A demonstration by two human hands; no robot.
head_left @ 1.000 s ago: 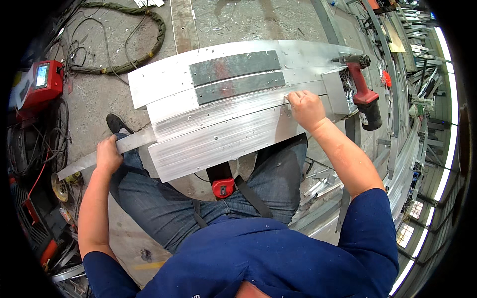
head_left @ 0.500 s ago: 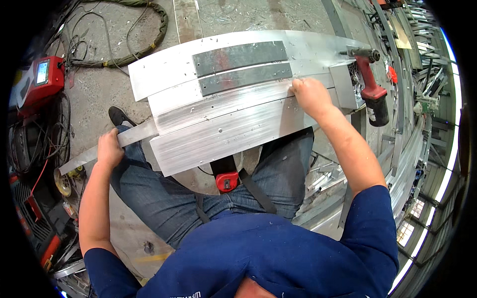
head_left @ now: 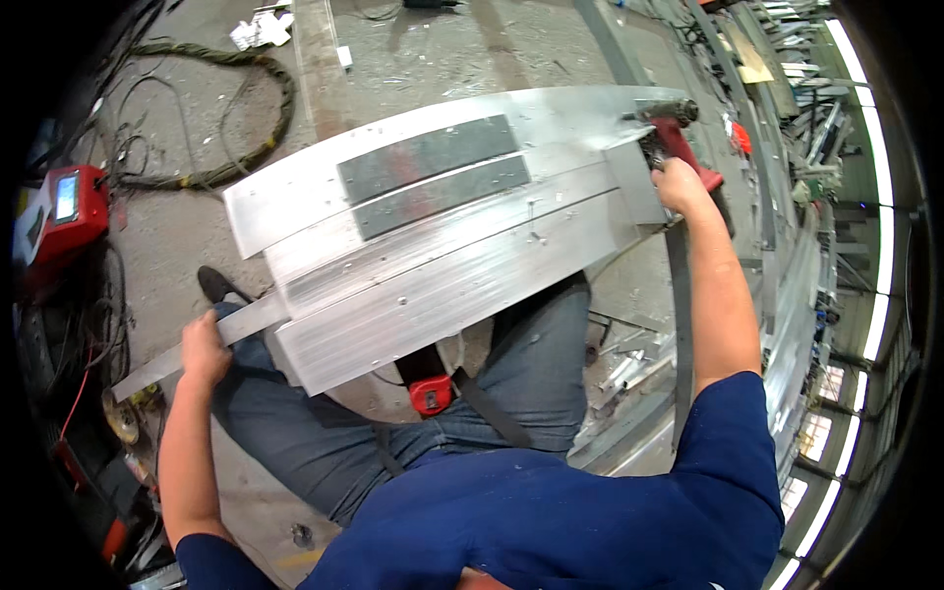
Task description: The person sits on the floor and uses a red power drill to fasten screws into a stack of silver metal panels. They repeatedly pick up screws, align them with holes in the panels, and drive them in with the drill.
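Note:
Across my lap lies a broad silver metal panel (head_left: pixel 442 324) made of overlapping strips. Two dark grey plates (head_left: pixel 433 162) rest on its upper part. A narrow flat metal bar (head_left: pixel 258 320) sticks out from the panel's left end, and my left hand (head_left: pixel 205 349) is closed around it. My right hand (head_left: pixel 678 185) is at the panel's right end, at an open box (head_left: pixel 634 182) of small metal pieces; its fingers are curled, and their tips are partly hidden. Just beyond it lies a red cordless power tool (head_left: pixel 680 147). A small thin piece (head_left: pixel 532 208) stands on the panel.
A red machine with a lit screen (head_left: pixel 69 202) stands at the left, with a thick sleeved cable (head_left: pixel 280 108) on the floor. Metal offcuts (head_left: pixel 634 364) and long bars (head_left: pixel 678 324) lie to the right. A red tape measure (head_left: pixel 430 394) sits at my waist.
My right hand has moved right, from the middle of the panel to the box by the power tool. A small thin piece now stands where it was. My left hand still grips the bar.

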